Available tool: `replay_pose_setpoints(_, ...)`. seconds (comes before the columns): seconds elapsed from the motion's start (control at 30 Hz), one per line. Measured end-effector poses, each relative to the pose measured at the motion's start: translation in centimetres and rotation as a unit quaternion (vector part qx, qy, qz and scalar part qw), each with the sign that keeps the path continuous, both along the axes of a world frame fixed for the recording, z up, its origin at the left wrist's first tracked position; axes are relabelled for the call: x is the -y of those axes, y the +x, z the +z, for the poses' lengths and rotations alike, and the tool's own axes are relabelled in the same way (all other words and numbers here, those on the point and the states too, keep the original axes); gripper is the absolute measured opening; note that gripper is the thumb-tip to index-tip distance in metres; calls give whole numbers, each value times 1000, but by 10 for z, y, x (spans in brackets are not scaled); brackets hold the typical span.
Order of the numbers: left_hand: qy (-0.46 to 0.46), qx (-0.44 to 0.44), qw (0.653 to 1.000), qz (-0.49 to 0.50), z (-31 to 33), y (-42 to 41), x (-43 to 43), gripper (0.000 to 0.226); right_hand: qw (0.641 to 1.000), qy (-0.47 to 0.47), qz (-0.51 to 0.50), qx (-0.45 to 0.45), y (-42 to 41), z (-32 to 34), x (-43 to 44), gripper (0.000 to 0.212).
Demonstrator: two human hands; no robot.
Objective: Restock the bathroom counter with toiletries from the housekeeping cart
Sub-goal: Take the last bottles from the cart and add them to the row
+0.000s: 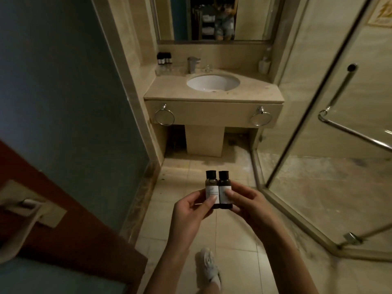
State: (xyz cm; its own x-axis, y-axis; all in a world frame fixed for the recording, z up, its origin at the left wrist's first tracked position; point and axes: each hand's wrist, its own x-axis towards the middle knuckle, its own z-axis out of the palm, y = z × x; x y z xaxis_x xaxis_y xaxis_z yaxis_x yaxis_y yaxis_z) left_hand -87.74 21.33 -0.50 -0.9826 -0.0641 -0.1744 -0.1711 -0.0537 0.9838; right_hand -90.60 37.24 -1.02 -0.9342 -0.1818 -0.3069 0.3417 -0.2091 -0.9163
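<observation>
Two small dark toiletry bottles with black caps and white labels stand upright side by side in front of me. My left hand (191,206) pinches the left bottle (211,183), and my right hand (246,203) pinches the right bottle (224,184). Ahead lies the beige bathroom counter (167,89) with a white sink (213,82) and a chrome tap (193,64). A few similar dark bottles (164,58) stand at the counter's back left corner.
A glass shower enclosure (331,115) with a metal handle bar fills the right side. An open door (70,211) with a lever handle is at the left. A white dispenser (264,65) sits at the counter's back right. Two towel rings hang below the counter. My shoe (209,266) is on the tiled floor.
</observation>
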Motion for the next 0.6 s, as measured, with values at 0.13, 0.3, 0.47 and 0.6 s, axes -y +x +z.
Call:
replay_pose_setpoints(0.13, -22, -29, 999, -7, -4, -84, -14, 23, 1000, 29, -1, 5, -85, 5, -16, 48)
replay_pose_setpoints(0.3, -2, -32, 999, -2, 3, -178, -32, 23, 998, 68, -15, -11, -177, 23, -39, 54)
replay_pose_setpoints(0.47, 5, -9, 1000, 15, 4, -249, -39, 25, 998, 25, -62, 2, -239, 21, -63, 49)
replay_pose_setpoints(0.6, -2, -3, 1000, 18, 4, -297, -46, 24, 999, 19, -48, 10, -291, 11, -68, 55)
